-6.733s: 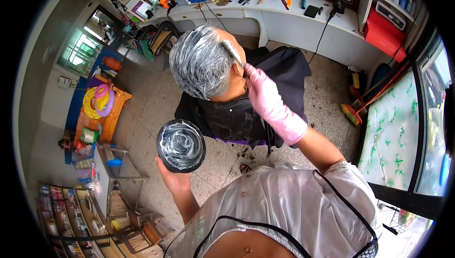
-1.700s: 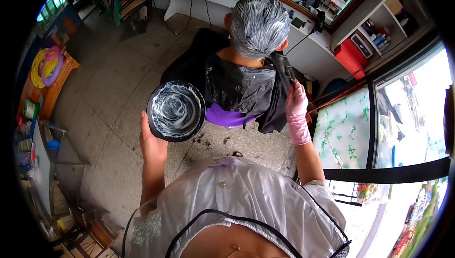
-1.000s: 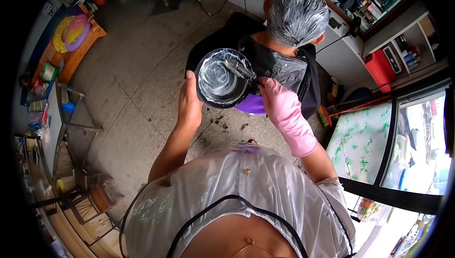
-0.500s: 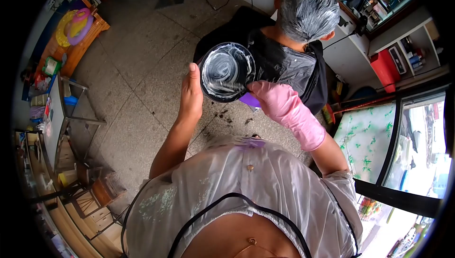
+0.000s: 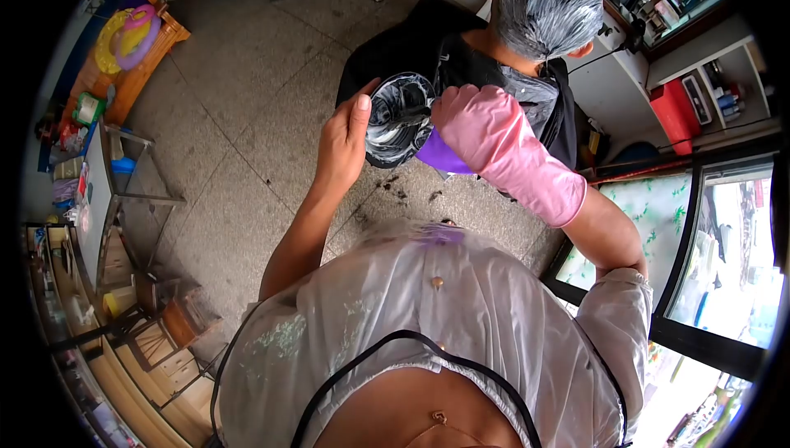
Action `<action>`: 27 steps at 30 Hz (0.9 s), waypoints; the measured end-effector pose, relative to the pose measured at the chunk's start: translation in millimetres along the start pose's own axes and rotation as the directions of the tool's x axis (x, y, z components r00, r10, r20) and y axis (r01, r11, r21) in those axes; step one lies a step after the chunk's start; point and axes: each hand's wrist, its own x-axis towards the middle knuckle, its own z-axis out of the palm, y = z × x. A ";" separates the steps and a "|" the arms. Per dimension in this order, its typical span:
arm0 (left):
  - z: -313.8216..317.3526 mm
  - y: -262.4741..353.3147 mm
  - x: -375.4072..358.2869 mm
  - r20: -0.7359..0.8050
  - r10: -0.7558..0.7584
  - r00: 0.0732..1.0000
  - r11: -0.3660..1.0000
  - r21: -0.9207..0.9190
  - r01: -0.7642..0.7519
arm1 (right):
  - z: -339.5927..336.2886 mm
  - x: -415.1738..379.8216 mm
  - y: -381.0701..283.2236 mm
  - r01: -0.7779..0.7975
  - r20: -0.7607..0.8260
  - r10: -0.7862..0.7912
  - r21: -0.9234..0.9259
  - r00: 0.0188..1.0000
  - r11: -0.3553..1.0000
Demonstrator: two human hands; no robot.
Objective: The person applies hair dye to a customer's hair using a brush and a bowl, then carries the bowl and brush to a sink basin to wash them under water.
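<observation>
My bare left hand (image 5: 344, 142) is wrapped around the near-left side of a black mixing bowl (image 5: 374, 154), thumb up along its rim. White cream is smeared over the inside of the bowl, which tilts away to the left. In a pink glove, my right hand (image 5: 487, 129) is closed at the bowl's right edge. It grips a dark dye brush (image 5: 415, 117), whose cream-covered end reaches into the bowl; the handle is mostly hidden in the fist. Just beyond sits a person seen from behind, with white cream through dark hair (image 5: 547, 10) and a black cape (image 5: 411, 41) around the body.
A purple surface (image 5: 444, 154) shows below my gloved hand. Hair clippings (image 5: 395, 186) lie on the speckled floor. On the left stands a metal-framed table (image 5: 103, 193); at the right are a shelf unit with a red box (image 5: 675, 115) and a dark-framed glass door (image 5: 683, 242).
My right hand has risen and turned, moving the brush within the bowl. The bowl has tipped and appears narrower, and my left hand has shifted slightly right.
</observation>
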 end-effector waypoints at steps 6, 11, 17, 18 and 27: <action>-0.1 10.8 1.4 0.035 0.034 0.999 0.957 0.289 -0.043 | 2.9 11.7 0.2 0.068 -0.025 -0.065 0.120 0.998 0.990; -2.8 -3.2 6.0 -0.010 0.007 1.000 0.983 0.181 -0.005 | 14.5 15.4 1.8 -0.146 0.357 -0.046 0.490 0.933 0.859; -5.2 -3.0 4.8 -0.015 -0.036 0.999 0.997 0.063 0.036 | 30.4 9.5 1.2 -0.437 0.509 -0.129 0.823 0.851 0.362; -5.1 -3.3 4.5 -0.027 -0.024 0.999 0.999 0.030 0.025 | 30.6 8.7 2.0 -0.631 0.617 -0.228 0.776 0.753 0.016; -5.9 -3.7 6.4 -0.025 -0.022 0.999 0.992 0.121 0.025 | 22.2 -26.4 22.3 -0.303 0.111 0.297 0.593 0.948 0.746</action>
